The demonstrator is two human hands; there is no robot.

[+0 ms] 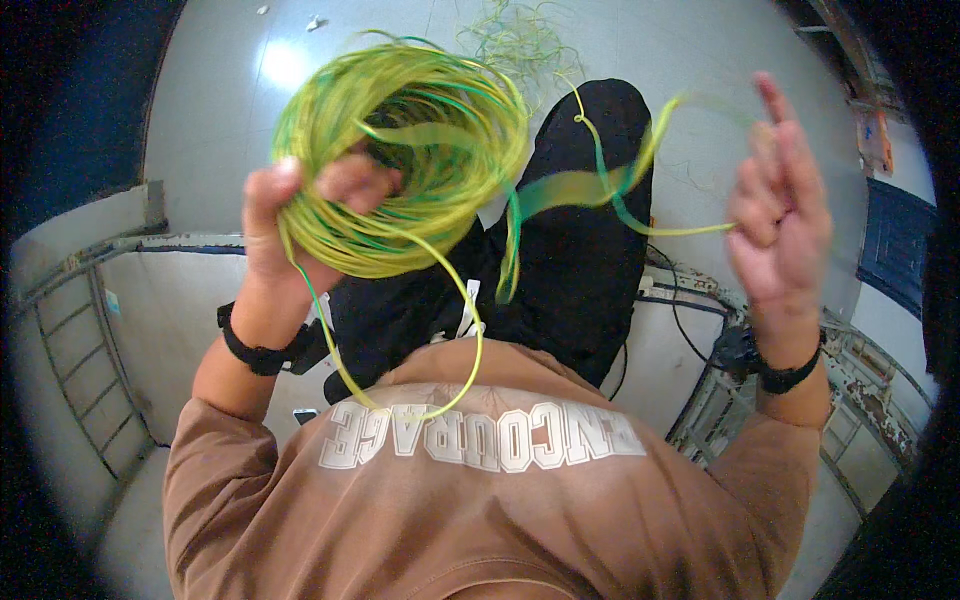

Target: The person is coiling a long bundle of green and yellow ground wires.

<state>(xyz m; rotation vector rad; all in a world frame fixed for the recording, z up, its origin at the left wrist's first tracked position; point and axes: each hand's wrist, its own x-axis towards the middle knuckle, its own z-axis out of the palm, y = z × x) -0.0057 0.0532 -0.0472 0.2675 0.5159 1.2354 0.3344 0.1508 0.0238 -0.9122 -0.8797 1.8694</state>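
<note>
My left hand is closed around the near left side of a thick coil of yellow-green electrical wire, its fingers passing into the middle. One loop from the coil hangs down in front of my brown shirt. More loose wire, partly smeared by motion, crosses above my black-clad leg to the right. A wire strand runs to my right hand, raised well apart from the coil. There the lower fingers are curled in on the strand, while one finger points up. The strand's far end inside that hand is hidden.
On the grey floor beyond my knees lies a loose tangle of similar wire. Worn metal framework stands on both sides of me. A thin black cable hangs beside my right leg. Small white scraps lie on the floor farther off.
</note>
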